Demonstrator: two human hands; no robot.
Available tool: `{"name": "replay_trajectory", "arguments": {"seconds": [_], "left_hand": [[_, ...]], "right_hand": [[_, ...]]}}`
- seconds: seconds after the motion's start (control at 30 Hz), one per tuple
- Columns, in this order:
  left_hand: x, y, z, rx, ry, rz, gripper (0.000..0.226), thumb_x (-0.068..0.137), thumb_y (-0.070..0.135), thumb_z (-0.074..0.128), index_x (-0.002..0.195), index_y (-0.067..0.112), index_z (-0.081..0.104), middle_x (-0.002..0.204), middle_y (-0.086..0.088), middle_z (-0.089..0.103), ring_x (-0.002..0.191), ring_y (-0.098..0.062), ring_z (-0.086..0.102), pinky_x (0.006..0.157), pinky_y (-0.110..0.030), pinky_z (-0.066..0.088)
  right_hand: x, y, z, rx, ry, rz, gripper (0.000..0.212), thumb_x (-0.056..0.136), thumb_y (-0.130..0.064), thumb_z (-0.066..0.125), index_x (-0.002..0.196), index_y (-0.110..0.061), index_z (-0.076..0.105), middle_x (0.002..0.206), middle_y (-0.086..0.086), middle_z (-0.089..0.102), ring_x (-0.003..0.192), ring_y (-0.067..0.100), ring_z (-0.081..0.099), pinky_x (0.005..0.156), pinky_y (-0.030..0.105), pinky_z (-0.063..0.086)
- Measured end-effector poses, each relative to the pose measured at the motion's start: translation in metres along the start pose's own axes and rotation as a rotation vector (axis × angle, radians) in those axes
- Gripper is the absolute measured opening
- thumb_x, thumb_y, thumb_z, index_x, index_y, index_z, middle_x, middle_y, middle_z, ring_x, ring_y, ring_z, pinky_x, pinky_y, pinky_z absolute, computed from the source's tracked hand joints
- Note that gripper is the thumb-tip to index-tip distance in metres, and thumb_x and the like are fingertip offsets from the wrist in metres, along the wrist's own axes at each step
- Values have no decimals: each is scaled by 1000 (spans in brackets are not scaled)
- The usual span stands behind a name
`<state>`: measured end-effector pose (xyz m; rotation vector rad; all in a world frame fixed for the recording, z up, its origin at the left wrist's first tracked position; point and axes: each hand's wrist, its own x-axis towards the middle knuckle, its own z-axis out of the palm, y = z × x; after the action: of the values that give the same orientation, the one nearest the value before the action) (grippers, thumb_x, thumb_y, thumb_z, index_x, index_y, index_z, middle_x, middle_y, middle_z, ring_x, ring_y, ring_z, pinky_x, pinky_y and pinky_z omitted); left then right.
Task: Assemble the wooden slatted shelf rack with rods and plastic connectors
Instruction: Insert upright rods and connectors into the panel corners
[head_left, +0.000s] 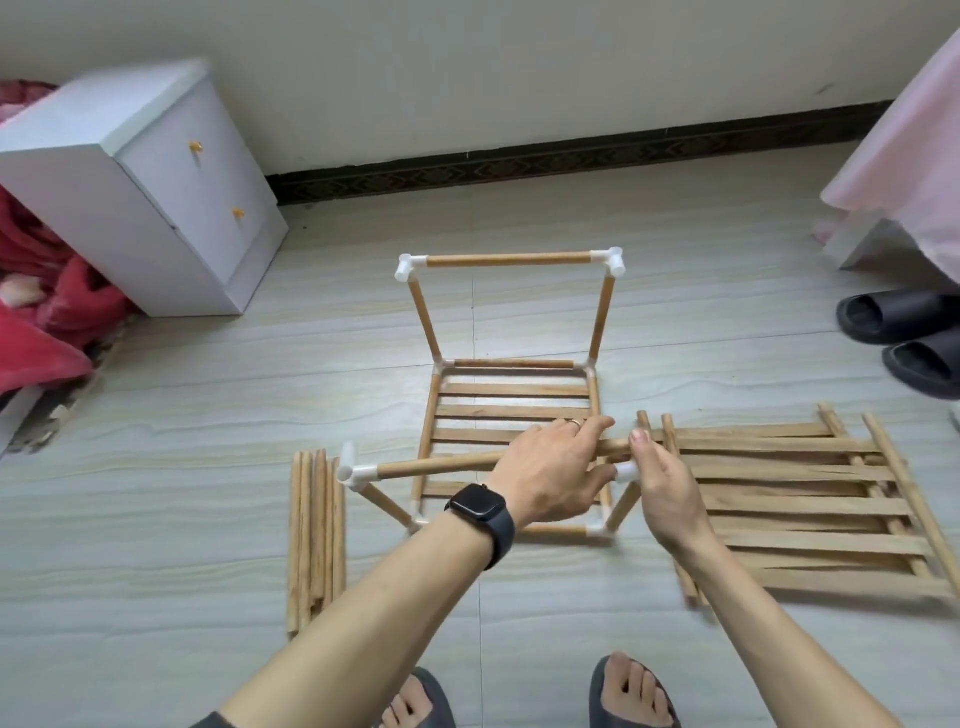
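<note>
1. The left hand (550, 473) covers the right-hand stretch of the near top rod (436, 466). Both hands hide the nearer slats of the slatted shelf (511, 389).
2. The right hand (662, 480) hides most of the right connector (626, 473). Only a white tip shows, so I cannot tell whether the rod's end is seated in it.
3. The left hand grips the near top rod, fingers over it and thumb under, with a dark watch (475, 506) on the wrist. The right hand's fingers are curled round the right connector, and its thumb tip lies against the rod's right end.
4. The near top rod runs left to right, a little higher in the picture at its right end. Its left end sits in the left connector (358, 474), on top of the near left upright.
5. The rack stands on the floor (208, 415) in the middle, with the slatted shelf low down and its slats running left to right. The far top rod (509, 260) runs the same way between two white corner pieces, carried on two leaning uprights.
6. A bundle of loose rods (314, 535) lies just left of the rack, its long axes pointing away from the person. The spare slatted panels (800, 499) lie to the right and reach the picture's edge.
7. A white cabinet (140, 182) stands at the far left beside a red blanket (47, 312). The black slippers (904, 338) are cut off on the right.
</note>
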<state>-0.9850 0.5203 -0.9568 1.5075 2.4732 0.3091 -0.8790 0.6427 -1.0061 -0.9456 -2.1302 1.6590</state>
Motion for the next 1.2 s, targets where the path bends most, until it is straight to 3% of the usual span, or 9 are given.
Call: {"name": "replay_trajectory", "arguments": {"seconds": [0.1, 0.23, 0.37, 0.5, 0.8, 0.93, 1.03, 1.1, 1.2], "left_hand": [[-5, -12, 10, 108, 94, 85, 39, 104, 51, 39, 125, 21, 52, 101, 0, 66, 89, -27, 64, 61, -36, 42], [-12, -19, 12, 160, 223, 121, 48, 99, 63, 29, 101, 24, 56, 77, 6, 64, 67, -23, 63, 46, -29, 32], [-15, -15, 16, 183, 234, 141, 51, 98, 64, 24, 95, 23, 54, 73, 4, 62, 63, -25, 63, 45, -30, 29], [-16, -16, 16, 172, 238, 129, 52, 99, 63, 23, 95, 23, 55, 74, 4, 61, 64, -24, 62, 45, -30, 32], [-9, -19, 25, 224, 247, 180, 53, 100, 63, 21, 99, 22, 54, 74, 2, 59, 59, -26, 60, 43, -29, 26], [-7, -20, 24, 227, 248, 175, 54, 99, 64, 19, 100, 22, 53, 72, 1, 58, 56, -28, 59, 43, -29, 27], [-6, -20, 25, 207, 211, 186, 58, 97, 66, 13, 101, 22, 51, 73, 2, 57, 58, -28, 58, 44, -30, 27], [-6, -21, 26, 218, 180, 188, 62, 95, 68, 8, 104, 23, 50, 75, 3, 56, 61, -28, 59, 45, -31, 27], [-3, -20, 28, 287, 147, 172, 64, 94, 66, 4, 109, 22, 48, 83, 0, 60, 63, -30, 60, 46, -33, 30]], "right_hand": [[-4, 0, -2, 2, 107, 3, 71, 95, -62, 36, 81, 3, 62, 74, 16, 68, 83, 30, 67, 83, 46, 49], [-11, -7, 12, 107, 284, -18, 64, 100, -52, 39, 79, 6, 54, 80, 24, 64, 78, 31, 59, 78, 46, 45], [-9, -9, 25, 182, 426, 37, 59, 100, -46, 35, 93, 6, 62, 103, 23, 69, 89, 34, 60, 82, 41, 48], [-9, -6, 22, 175, 351, 33, 56, 96, -52, 33, 81, -4, 57, 71, -12, 66, 67, 8, 60, 73, 53, 52], [-11, 1, 15, 119, 278, 1, 47, 101, -47, 36, 76, -10, 51, 71, -3, 59, 66, 17, 62, 73, 40, 51], [-6, -2, 11, 102, 220, 6, 48, 107, -39, 40, 78, -3, 52, 95, 24, 66, 74, 28, 61, 83, 54, 50], [-6, -1, 8, 108, 174, -29, 45, 110, -30, 42, 80, 2, 54, 103, 22, 65, 85, 16, 59, 80, 36, 51], [-5, 1, 10, 69, 143, -58, 43, 107, -35, 42, 74, -9, 53, 76, 4, 64, 71, 8, 58, 66, 20, 41], [-1, 7, 21, 57, 198, -37, 38, 110, -30, 42, 74, -21, 50, 67, -8, 56, 66, -2, 54, 68, 22, 42]]}}
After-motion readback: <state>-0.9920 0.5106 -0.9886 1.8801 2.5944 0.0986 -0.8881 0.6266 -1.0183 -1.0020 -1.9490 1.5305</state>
